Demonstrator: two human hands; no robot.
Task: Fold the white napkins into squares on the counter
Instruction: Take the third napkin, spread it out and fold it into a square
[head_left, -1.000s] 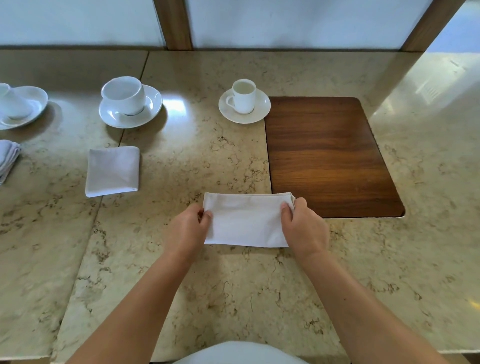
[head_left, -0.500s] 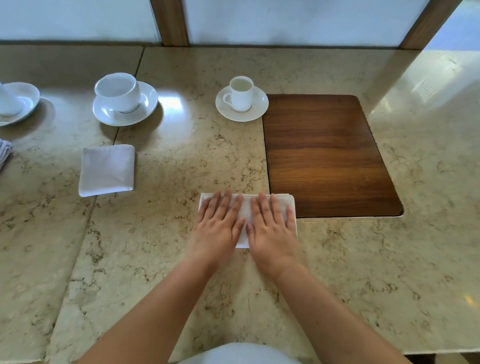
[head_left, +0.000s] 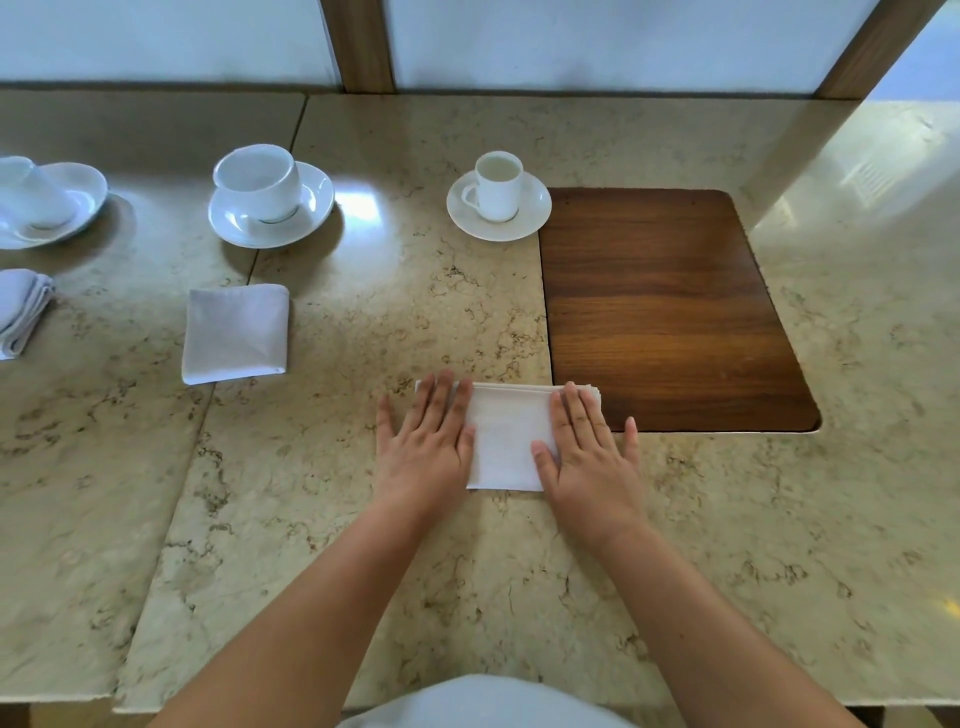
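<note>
A white napkin (head_left: 506, 436), folded into a wide rectangle, lies flat on the marble counter (head_left: 363, 545) in front of me. My left hand (head_left: 426, 441) presses flat on its left end, fingers spread. My right hand (head_left: 587, 452) rests flat on its right end in the same way. Only the middle strip of the napkin shows between them. A second white napkin (head_left: 236, 332), folded into a square, lies to the left. More folded white cloth (head_left: 21, 309) sits at the far left edge.
A dark wooden inset board (head_left: 670, 306) lies just right of the napkin. Behind it stand a small cup on a saucer (head_left: 498, 195), a larger cup on a saucer (head_left: 267, 197) and another cup and saucer (head_left: 47, 200) at far left.
A second ago my hands pinched the napkin's two ends. They then lay flat side by side on its middle, and have since slid apart to its left and right ends.
</note>
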